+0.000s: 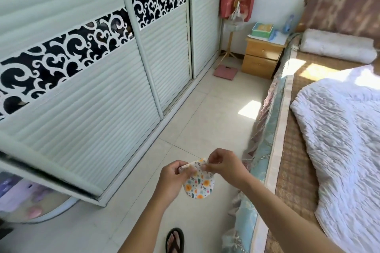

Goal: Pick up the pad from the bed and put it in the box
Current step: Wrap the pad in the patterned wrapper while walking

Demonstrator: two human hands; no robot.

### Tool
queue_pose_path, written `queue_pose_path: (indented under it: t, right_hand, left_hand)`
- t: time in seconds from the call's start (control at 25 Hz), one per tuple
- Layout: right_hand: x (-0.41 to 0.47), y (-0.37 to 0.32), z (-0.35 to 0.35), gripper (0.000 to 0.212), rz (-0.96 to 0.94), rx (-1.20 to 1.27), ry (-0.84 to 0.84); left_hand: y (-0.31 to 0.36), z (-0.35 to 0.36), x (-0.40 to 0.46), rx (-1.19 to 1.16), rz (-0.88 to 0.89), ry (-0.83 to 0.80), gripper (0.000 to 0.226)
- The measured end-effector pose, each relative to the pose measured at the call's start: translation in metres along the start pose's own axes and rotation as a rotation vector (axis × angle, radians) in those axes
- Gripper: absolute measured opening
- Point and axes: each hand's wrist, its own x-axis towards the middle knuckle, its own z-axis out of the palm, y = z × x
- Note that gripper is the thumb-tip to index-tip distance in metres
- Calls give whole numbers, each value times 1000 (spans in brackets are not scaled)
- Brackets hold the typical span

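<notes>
Fingers: both sets pinched on the pad point(199, 184), gripping its top edge up in the air in front of me.
Left hand point(174, 176): thumb and fingertips closed on the pad's upper left corner, which is folded over a little.
Right hand point(223, 165): fingertips nipped on the upper right of that same edge, knuckles up, touching the cloth right beside my left fingers.
Pad: round, white cloth with orange flowers and small leaves; it hangs down from my grip, lower half free and clear of everything.
Where it is: off the bed point(292, 170), over the floor point(205, 117), between me and the wardrobe point(82, 88). Box for it: I can't pick one out for sure from this angle.
Bed: runs along my right, woven mat on top, a rumpled white quilt point(341, 139) spread over it, a white rolled pillow point(337, 48) up by the brown headboard point(345, 4).
Floor: pale tiles, a bright patch of sun by the bed edge, my foot in a black sandal point(174, 240) at the bottom.
Wardrobe: pale slatted sliding doors on my left with a black-and-white swirl band across them.
Far end: wooden nightstand point(261, 59) beside the bed head with a green carton point(262, 30) on top, a pink scale point(225, 71) on the floor near it, a red bag point(236, 2) hanging above.
</notes>
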Motion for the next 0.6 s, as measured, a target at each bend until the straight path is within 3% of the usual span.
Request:
queue_pose_path:
  t: [0.12, 0.28, 0.6]
  right_hand:
    - [46, -20, 19, 30, 106, 200, 11]
    - [93, -36, 23, 16, 180, 187, -5]
    - [205, -45, -39, 24, 237, 427, 280]
  left_hand:
    - [19, -36, 56, 45, 7, -38, 11]
    - [48, -58, 123, 64, 21, -132, 12]
    - [88, -27, 255, -54, -110, -305, 26]
